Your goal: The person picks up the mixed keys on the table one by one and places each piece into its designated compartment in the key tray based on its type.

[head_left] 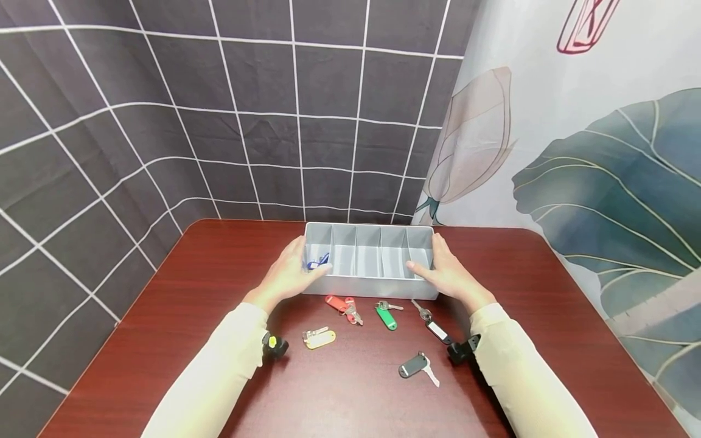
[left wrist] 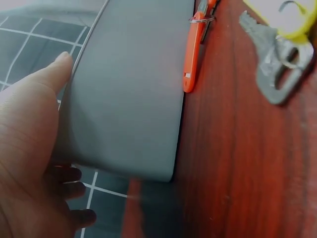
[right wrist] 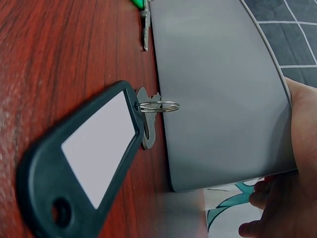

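Observation:
A grey tray [head_left: 372,287] with several compartments stands near the back of the table. My left hand [head_left: 286,275] grips its left end, the thumb [left wrist: 49,74] over the front rim and the fingers around the end wall. On the opposite end my right hand [head_left: 453,275] holds it likewise, thumb reaching over the rim. A blue key tag [head_left: 317,263] lies in the leftmost compartment; the other compartments show bare floors. Right in front of the tray are red key tags [head_left: 341,304] with keys, a green key tag [head_left: 386,317] and a black key tag with a white label [right wrist: 101,148].
Nearer on the dark red table [head_left: 350,401] lie a yellow key tag [head_left: 320,339] with keys and a dark grey key tag [head_left: 413,366] with a key. A dark gridded curtain [head_left: 274,140] hangs behind, and a leaf-patterned curtain [head_left: 547,152] on the right.

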`<state>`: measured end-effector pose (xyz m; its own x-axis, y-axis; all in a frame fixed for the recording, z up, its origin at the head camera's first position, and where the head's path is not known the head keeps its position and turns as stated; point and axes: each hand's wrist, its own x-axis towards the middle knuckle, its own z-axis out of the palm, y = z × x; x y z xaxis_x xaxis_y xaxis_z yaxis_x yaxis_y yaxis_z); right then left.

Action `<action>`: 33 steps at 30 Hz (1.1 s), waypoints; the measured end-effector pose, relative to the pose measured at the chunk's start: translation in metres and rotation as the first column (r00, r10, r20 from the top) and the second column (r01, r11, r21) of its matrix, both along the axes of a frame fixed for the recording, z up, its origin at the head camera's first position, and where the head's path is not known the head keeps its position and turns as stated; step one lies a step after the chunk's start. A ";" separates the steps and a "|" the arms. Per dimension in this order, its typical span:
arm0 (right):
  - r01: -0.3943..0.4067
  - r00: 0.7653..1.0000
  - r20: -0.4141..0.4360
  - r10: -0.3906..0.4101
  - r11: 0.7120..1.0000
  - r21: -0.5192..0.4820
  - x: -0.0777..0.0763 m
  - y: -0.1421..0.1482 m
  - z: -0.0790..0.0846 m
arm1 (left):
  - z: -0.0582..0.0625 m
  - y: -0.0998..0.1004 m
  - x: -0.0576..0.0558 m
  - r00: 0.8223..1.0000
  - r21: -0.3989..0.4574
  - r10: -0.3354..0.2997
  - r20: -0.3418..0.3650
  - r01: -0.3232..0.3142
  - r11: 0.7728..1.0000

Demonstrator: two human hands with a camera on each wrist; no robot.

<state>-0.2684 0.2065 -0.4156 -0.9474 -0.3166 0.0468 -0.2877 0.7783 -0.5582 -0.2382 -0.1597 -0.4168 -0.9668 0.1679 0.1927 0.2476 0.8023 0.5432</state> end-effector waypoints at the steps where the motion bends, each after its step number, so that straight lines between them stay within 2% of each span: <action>1: 0.001 1.000 0.000 -0.001 1.000 0.002 0.000 0.000 0.000 | 0.000 0.001 -0.002 1.000 -0.010 0.002 0.006 -0.002 1.000; 4: 0.003 1.000 0.000 -0.003 1.000 0.004 -0.001 -0.001 0.000 | 0.002 0.004 -0.007 0.999 -0.046 0.005 0.035 -0.003 0.999; 10: -0.001 1.000 -0.002 0.001 1.000 -0.004 -0.001 -0.001 -0.001 | 0.003 0.007 -0.009 0.997 -0.089 0.021 0.079 -0.014 0.996; 18: 0.006 1.000 0.005 -0.006 1.000 0.001 -0.001 -0.001 -0.001 | -0.001 0.007 -0.004 0.999 -0.082 0.021 0.044 -0.017 0.996; 22: 0.004 1.000 0.013 -0.004 1.000 0.011 0.000 -0.002 -0.001 | -0.004 0.002 0.005 1.000 -0.083 0.005 0.006 -0.005 0.997; 28: 0.004 1.000 0.017 -0.004 1.000 0.010 0.000 -0.001 0.002 | -0.011 -0.003 0.026 0.999 -0.095 -0.027 -0.034 0.024 0.995; 33: -0.002 1.000 0.013 0.002 1.000 0.013 -0.001 -0.001 0.002 | -0.012 -0.003 0.042 0.994 -0.093 -0.052 -0.097 0.043 0.995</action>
<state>-0.2693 0.2050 -0.4140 -0.9474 -0.3187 0.0306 -0.2819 0.7852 -0.5513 -0.1960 -0.1630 -0.4291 -0.9341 0.2341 0.2694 0.3356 0.8331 0.4397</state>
